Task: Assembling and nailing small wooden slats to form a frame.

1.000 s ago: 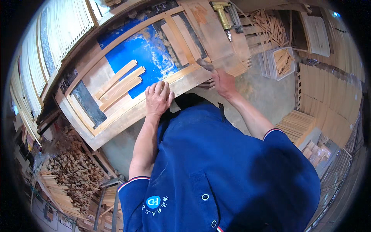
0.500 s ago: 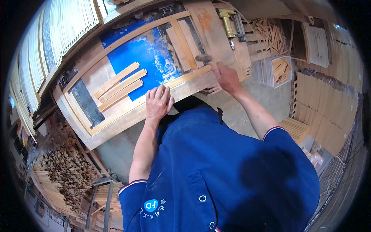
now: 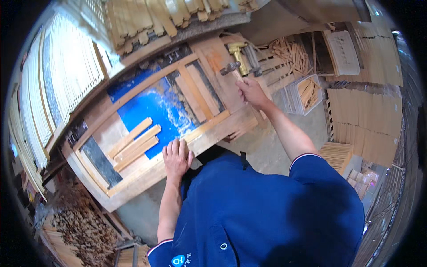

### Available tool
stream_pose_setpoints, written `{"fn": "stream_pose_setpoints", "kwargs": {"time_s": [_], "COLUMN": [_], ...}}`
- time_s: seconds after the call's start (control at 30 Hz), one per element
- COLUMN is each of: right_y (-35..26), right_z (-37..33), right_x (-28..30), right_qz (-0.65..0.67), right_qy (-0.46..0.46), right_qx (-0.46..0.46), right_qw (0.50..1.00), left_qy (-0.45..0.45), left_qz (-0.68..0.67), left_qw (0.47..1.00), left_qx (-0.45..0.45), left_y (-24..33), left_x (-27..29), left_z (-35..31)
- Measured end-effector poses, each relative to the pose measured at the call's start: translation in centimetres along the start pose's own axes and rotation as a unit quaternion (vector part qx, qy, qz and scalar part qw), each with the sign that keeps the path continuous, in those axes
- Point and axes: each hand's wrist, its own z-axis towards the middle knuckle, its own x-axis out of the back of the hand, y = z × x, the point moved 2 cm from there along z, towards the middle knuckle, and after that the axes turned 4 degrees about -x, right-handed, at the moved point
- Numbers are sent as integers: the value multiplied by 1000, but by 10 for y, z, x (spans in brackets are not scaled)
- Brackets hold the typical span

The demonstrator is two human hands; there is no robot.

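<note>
My right hand (image 3: 253, 94) is closed round the wooden handle of a hammer (image 3: 230, 68), whose dark metal head is raised above the right end of the workbench (image 3: 144, 184). On the bench lies a jig-like wooden frame (image 3: 129, 101) over a worn blue panel (image 3: 149, 104). My left hand (image 3: 177, 158) lies with its fingers over the near rail of that frame, thumb to the side. Left of these fingers, several pale wooden strips (image 3: 137, 147) lie side by side, partly on the blue panel. Other slats (image 3: 195, 91) are set crosswise in the frame's right part.
A yellow-gold nail gun (image 3: 240, 58) lies behind the hammer. Wood offcuts (image 3: 289, 55) are heaped at the back right, near a clear plastic bin (image 3: 307, 95) with wood pieces. Stacked strips (image 3: 155, 18) stand beyond the bench; bundled sticks (image 3: 84, 227) fill the lower left.
My right hand has lifted the hammer up from near the frame's right corner. My left hand stays on the near rail. The whole view has shifted, showing more stacked strips beyond the bench.
</note>
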Motion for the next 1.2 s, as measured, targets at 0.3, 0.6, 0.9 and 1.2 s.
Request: {"fn": "stream_pose_setpoints", "kwargs": {"time_s": [0.3,0.6,0.9,1.2], "right_y": [-102,-74,12,-80], "right_z": [45,49,9,61], "right_x": [55,64,90,86], "right_qz": [121,36,-62,104], "right_qy": [-9,52,84,60], "right_qx": [55,68,-17,81], "right_qw": [991,996,994,989], "left_qy": [-9,-11,-9,-11], "left_qz": [1,5,7,15], "left_qw": [1000,1000,1000,1000], "left_qx": [4,-1,-5,-3], "left_y": [2,3,5,4], "left_x": [5,-1,6,6], "left_z": [0,7,12,2]}}
